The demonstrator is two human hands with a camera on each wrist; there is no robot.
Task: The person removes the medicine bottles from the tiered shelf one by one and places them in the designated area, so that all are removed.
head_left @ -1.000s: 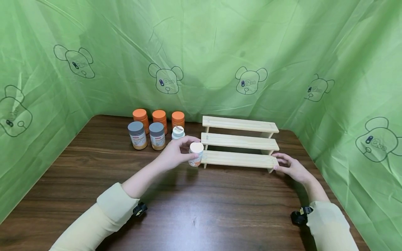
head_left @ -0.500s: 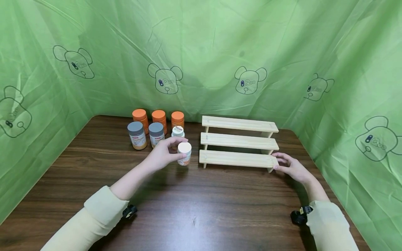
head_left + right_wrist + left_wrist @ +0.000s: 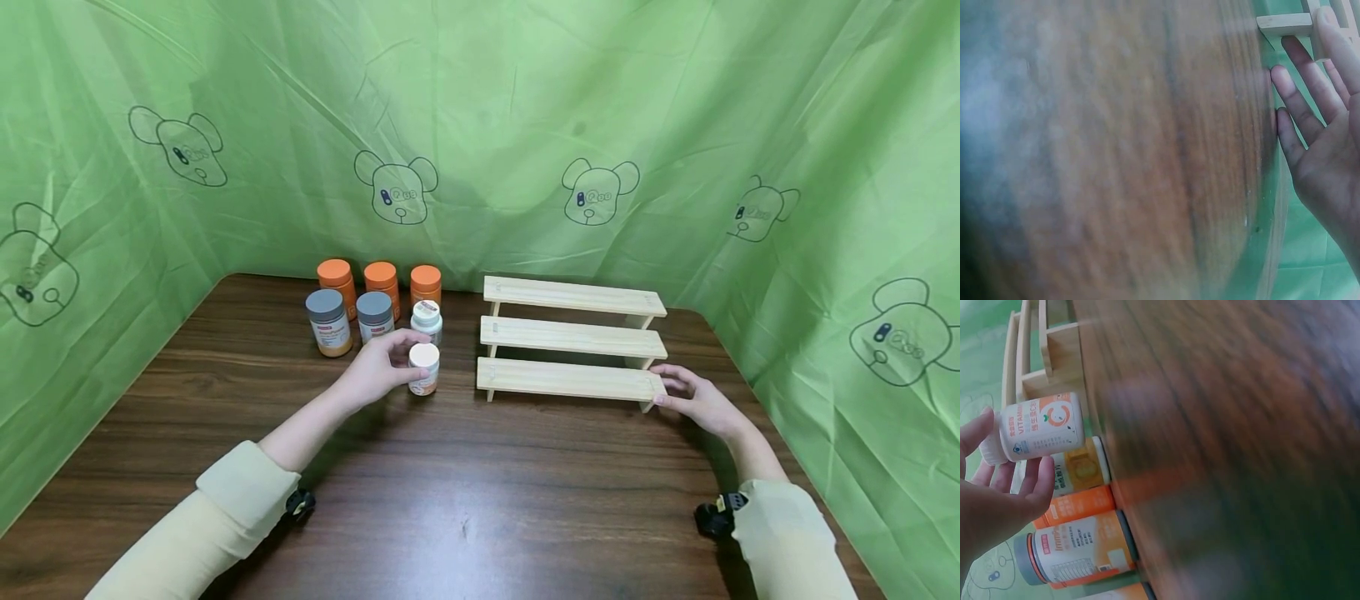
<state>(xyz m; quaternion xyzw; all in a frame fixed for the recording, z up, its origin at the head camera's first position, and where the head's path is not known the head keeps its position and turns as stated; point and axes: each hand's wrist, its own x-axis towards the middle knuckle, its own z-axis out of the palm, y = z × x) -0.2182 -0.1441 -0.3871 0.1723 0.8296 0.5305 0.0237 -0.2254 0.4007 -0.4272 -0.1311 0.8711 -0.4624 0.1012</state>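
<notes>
My left hand [image 3: 378, 368] grips a small white vitamin bottle [image 3: 423, 382] between thumb and fingers. In the left wrist view the vitamin bottle [image 3: 1041, 427] shows an orange label, its base close to the table. Right behind it in the head view stands another white bottle [image 3: 427, 321]. My right hand [image 3: 697, 402] holds the right end of the lowest step of a three-step wooden rack [image 3: 570, 380], thumb in front and fingers behind. In the right wrist view the thumb [image 3: 1335, 44] lies against the wood, and the other fingers reach along beside it.
Two grey-capped jars [image 3: 328, 327] stand left of my left hand, with orange-capped jars [image 3: 381, 279] in a row behind them. A green cloth [image 3: 495, 108] with bear drawings hangs around the dark wooden table [image 3: 480, 500].
My left hand has carried the vitamin bottle leftward, away from the rack's left end to in front of the other white bottle. The right hand has stayed at the rack.
</notes>
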